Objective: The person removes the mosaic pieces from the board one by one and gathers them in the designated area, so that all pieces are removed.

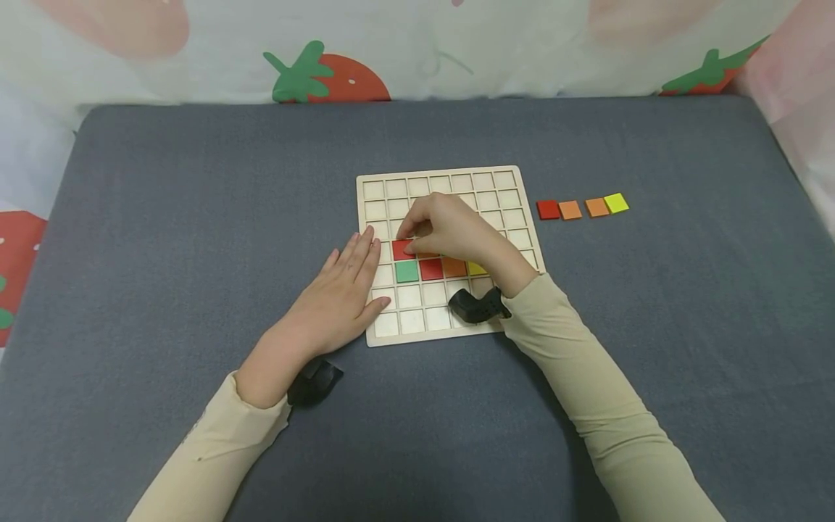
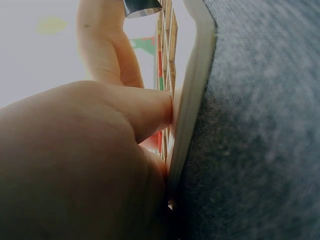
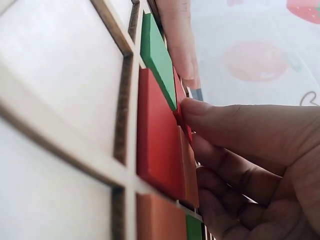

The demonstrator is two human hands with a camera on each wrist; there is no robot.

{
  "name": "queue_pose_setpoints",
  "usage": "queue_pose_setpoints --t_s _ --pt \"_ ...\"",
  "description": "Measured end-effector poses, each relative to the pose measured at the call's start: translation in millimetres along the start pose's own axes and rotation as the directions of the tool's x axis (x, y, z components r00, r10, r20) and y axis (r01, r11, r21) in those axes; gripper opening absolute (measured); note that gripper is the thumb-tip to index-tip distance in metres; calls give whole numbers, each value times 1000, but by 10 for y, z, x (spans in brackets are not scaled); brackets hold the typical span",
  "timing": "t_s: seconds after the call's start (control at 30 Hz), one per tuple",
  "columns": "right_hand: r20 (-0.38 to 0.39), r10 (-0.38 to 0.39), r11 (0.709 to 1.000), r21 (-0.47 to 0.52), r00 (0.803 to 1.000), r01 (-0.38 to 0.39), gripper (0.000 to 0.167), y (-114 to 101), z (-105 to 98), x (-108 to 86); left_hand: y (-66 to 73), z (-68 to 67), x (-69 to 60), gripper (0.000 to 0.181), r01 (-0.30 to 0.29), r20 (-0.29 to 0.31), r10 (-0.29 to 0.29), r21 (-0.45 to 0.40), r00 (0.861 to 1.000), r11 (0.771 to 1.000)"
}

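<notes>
Red square tile (image 1: 400,252), at the second cell from the left in the middle row of a wooden grid board (image 1: 411,322); right hand (image 1: 450,228) over it, grip pinching the tile between thumb and curled fingers; left hand (image 1: 335,297) flat along the board's left side, its grip spread, fingers straight, thumb resting on the board near the lower-left cells.

Row just below, left to right: green tile (image 1: 406,272), second red tile (image 1: 431,270), orange tile (image 1: 454,267), yellow tile (image 1: 477,268), the last partly hidden by the right wrist; beside the pinched piece, a further orange tile (image 3: 188,167), then a second green tile (image 3: 194,227).

Right of the board, a loose row: red loose tile (image 1: 548,210), two orange loose tiles (image 1: 570,211), yellow loose tile (image 1: 616,204); beneath all, a worktop (image 1: 196,217) in dark grey cloth; beige sleeves (image 1: 215,449) on both arms; beyond, a strawberry-print curtain (image 1: 496,51).
</notes>
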State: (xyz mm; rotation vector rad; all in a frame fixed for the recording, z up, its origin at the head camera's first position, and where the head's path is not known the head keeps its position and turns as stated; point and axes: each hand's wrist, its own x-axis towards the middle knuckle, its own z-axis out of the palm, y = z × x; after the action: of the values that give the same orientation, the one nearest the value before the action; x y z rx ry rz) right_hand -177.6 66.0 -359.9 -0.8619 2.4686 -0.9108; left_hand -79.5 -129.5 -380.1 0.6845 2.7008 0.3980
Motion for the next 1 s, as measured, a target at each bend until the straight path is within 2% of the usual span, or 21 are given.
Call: queue_pose_setpoints --t_s 0.57,1.0 --pt "-18 -63 998 -29 998 63 10 23 -6 -17 17 -11 -2 76 0 1 0 -5 1000 1000" --pt "-29 -51 997 50 998 53 8 34 -4 -17 -8 -1 3 76 5 -1 -5 -4 1000 1000"
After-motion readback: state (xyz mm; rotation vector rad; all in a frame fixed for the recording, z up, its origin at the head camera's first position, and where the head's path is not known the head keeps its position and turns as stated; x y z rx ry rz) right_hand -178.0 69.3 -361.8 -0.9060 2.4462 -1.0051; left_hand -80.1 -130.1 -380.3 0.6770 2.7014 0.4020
